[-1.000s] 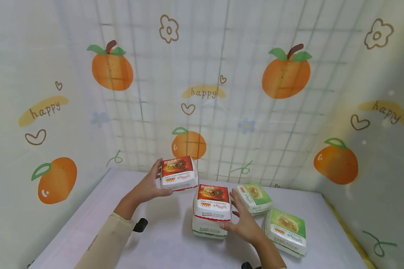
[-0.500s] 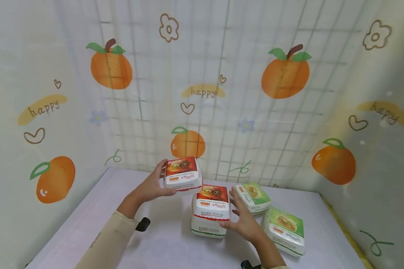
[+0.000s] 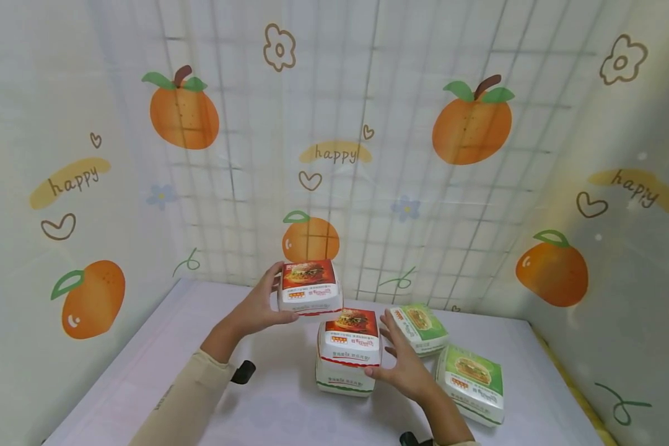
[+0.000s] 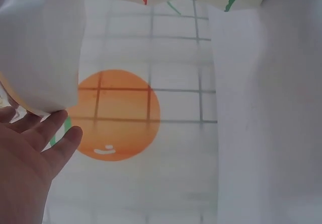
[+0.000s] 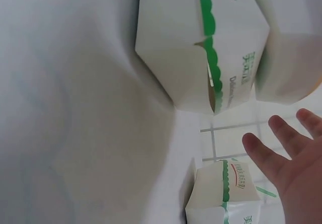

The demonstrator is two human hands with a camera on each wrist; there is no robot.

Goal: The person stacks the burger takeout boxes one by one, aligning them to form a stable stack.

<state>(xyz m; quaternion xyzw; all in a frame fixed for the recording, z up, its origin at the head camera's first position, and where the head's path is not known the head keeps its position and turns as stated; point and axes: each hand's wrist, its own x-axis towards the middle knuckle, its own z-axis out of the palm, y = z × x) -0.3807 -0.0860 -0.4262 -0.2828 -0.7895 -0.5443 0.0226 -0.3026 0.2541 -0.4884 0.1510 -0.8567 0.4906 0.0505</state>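
Note:
My left hand (image 3: 259, 308) grips a red-topped burger box (image 3: 310, 290) by its left side, fingers behind and thumb in front, up above the table. In the left wrist view that box's white underside (image 4: 43, 43) shows above the fingers. Just below and to its right, a second red-topped burger box (image 3: 351, 341) sits on a green-trimmed burger box (image 3: 342, 378). My right hand (image 3: 406, 370) is at the right side of this stack. In the right wrist view its fingers (image 5: 264, 156) are spread, with a gap between their tips and the upper box (image 5: 292, 43).
Right of the stack stand two green-topped burger boxes, one farther back (image 3: 422, 328) and one nearer (image 3: 472, 383). A white cloth covers the table (image 3: 279, 402). Behind it hangs a curtain (image 3: 401, 235) printed with oranges, over a wire grid.
My left hand has carried its red-topped box to the right, closer over the back of the stack. The right hand and the stack have stayed in place.

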